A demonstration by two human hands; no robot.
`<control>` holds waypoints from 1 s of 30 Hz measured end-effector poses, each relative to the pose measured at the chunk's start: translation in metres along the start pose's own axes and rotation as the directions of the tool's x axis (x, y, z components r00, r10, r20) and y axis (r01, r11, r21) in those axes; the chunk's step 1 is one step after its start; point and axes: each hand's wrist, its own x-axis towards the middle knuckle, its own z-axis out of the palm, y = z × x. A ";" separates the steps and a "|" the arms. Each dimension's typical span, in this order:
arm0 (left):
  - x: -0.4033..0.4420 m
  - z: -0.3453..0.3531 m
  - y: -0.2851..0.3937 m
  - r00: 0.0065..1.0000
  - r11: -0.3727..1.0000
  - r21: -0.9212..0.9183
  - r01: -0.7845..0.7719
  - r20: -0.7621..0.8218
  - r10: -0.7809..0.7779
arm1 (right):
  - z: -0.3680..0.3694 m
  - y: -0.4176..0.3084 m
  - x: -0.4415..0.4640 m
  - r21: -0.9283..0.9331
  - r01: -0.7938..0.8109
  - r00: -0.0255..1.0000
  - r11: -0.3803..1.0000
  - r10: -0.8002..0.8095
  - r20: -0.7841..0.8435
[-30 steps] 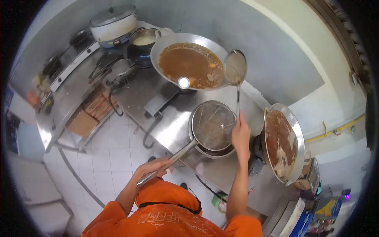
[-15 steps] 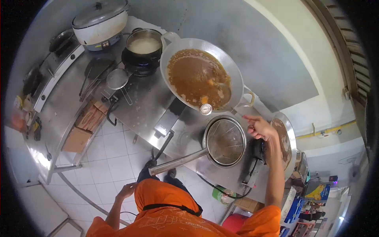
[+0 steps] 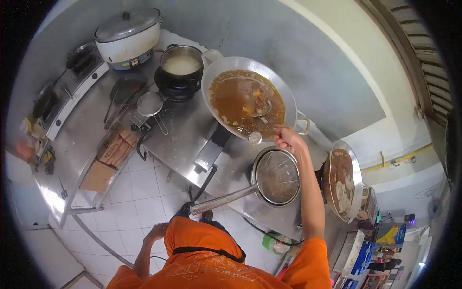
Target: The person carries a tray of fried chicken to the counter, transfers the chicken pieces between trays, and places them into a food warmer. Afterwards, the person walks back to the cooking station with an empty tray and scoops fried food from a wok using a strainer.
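Observation:
My right hand [image 3: 288,138] is closed round the handle of a ladle [image 3: 263,109], whose bowl dips into brown liquid in a large wok [image 3: 292,98]. A round thermometer [image 3: 255,137] sits at the wok's near rim, just left of that hand. Below the hand, a round mesh strainer [image 3: 277,177] rests on a metal pot, its long handle pointing down-left and held by nobody. My left hand [image 3: 157,232] hangs low beside the orange shirt, away from the strainer handle; its fingers are too indistinct to read.
A second wok [image 3: 357,180] of brown liquid stands at the right. Left of the large wok are a small pot [image 3: 181,60] on a burner, a little sieve [image 3: 149,103] and a white cooker [image 3: 127,41]. Boxes [image 3: 98,176] lie under the left counter. Far right, a person [image 3: 385,265] is visible.
My left hand has let go of the strainer handle and dropped to my side. My right hand has moved over the large wok's near edge, and the ladle has gone into its liquid.

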 end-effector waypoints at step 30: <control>0.249 0.012 0.173 0.893 0.892 0.398 -0.215 -0.289 0.344 | 0.021 -0.011 0.082 0.149 0.189 0.976 0.971 -0.169 -0.137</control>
